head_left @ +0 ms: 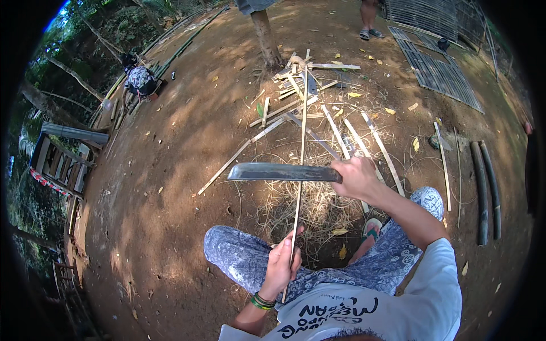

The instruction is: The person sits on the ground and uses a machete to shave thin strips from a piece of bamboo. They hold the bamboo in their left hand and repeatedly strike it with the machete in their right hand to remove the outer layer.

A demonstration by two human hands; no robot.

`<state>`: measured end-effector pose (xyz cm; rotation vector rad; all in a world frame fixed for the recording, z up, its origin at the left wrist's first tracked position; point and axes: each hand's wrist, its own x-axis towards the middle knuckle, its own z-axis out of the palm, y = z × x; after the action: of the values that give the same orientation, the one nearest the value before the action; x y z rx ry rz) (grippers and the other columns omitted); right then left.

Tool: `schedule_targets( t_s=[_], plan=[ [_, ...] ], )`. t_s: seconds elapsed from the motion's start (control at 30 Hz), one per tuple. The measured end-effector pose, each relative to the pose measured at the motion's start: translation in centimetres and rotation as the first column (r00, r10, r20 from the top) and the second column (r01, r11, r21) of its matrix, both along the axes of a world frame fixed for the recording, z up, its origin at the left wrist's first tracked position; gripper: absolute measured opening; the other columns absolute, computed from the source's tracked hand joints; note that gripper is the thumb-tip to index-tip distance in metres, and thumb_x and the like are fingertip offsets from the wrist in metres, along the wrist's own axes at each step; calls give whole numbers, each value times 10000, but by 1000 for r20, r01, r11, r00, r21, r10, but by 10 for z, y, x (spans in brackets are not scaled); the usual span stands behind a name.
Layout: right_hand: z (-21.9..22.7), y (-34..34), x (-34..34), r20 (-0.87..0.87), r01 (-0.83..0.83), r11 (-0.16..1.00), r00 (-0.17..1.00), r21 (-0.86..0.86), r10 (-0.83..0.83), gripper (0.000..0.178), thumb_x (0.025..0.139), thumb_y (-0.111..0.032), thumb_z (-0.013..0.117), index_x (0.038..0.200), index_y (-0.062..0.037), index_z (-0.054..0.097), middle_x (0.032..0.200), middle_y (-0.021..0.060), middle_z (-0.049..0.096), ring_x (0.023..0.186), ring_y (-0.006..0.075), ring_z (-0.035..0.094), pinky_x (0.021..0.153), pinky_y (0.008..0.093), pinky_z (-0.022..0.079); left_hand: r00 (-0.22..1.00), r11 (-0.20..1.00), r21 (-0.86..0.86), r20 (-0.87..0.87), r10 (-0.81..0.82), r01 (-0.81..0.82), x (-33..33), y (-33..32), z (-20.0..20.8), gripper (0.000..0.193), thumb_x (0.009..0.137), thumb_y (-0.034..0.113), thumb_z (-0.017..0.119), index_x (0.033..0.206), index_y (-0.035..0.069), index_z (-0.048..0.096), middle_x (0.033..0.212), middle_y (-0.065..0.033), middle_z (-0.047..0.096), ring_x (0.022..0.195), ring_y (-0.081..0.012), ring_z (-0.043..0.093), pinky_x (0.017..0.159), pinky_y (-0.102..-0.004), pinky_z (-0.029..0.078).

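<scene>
My left hand (278, 264) is closed around the lower part of a long thin bamboo strip (298, 207), near my lap. The strip runs away from me toward the pile of bamboo pieces ahead. In my right hand (358, 179) is the handle of a machete (273, 172), its broad dark blade pointing left. The blade lies crosswise over the strip at about its middle; whether they touch, I cannot tell. Pale curled bamboo shavings (296, 207) cover the ground between my legs.
Several split bamboo strips (382, 145) fan out ahead, with more cut pieces (293, 85) by a tree trunk (265, 37). Two dark poles (480, 193) lie at right, below a slatted bamboo panel (438, 68). A person (142, 79) is at far left; another person's legs (369, 17) stand at the back.
</scene>
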<state>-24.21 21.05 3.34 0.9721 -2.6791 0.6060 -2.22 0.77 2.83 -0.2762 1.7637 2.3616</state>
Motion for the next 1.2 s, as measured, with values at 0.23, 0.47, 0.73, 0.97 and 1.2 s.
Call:
schedule_targets(
  t_s=[0.23, 0.47, 0.73, 0.97, 1.2],
  plan=[
    [7, 11, -32, -140, 135, 979, 978, -153, -156, 110, 745, -206, 641, 735, -97, 627, 562, 123, 615, 489, 320, 603, 522, 438, 493, 999, 999, 5, -20, -33, 33, 14, -7, -4, 484, 1111, 295, 267, 1465, -4, 409, 512, 46, 371, 391, -42, 320, 385, -187, 297],
    [16, 21, -24, 198, 133, 990, 970, 40, -138, 181, 799, -232, 637, 764, -55, 647, 693, 181, 661, 672, 316, 622, 739, 462, 505, 999, 998, -41, 4, -42, 42, 29, -14, -2, 508, 1108, 320, 258, 1442, -32, 409, 508, 32, 378, 394, -66, 336, 408, -200, 321],
    [3, 25, -29, -120, -35, 998, 992, -49, 29, 99, 690, -175, 633, 705, -78, 622, 558, 116, 608, 484, 320, 584, 590, 442, 527, 997, 997, -19, 3, -74, 74, 38, -16, -9, 491, 1112, 296, 273, 1466, -14, 411, 525, 41, 381, 416, -47, 337, 416, -195, 308],
    [17, 27, -23, 176, -5, 998, 984, 70, -8, 188, 797, -259, 666, 826, -73, 659, 699, 162, 645, 726, 331, 613, 791, 455, 488, 997, 997, -7, 11, -81, 81, 47, -20, -10, 502, 1110, 309, 281, 1462, -26, 407, 517, 36, 363, 409, -55, 328, 411, -199, 302],
    [-1, 37, -33, -15, -48, 997, 999, -57, 47, 208, 830, -311, 646, 832, -104, 670, 658, 133, 614, 707, 322, 617, 697, 512, 505, 995, 995, 26, 19, -97, 96, 55, -22, -11, 505, 1108, 303, 290, 1466, -40, 387, 514, 30, 360, 408, -67, 312, 417, -207, 298]
  ],
)
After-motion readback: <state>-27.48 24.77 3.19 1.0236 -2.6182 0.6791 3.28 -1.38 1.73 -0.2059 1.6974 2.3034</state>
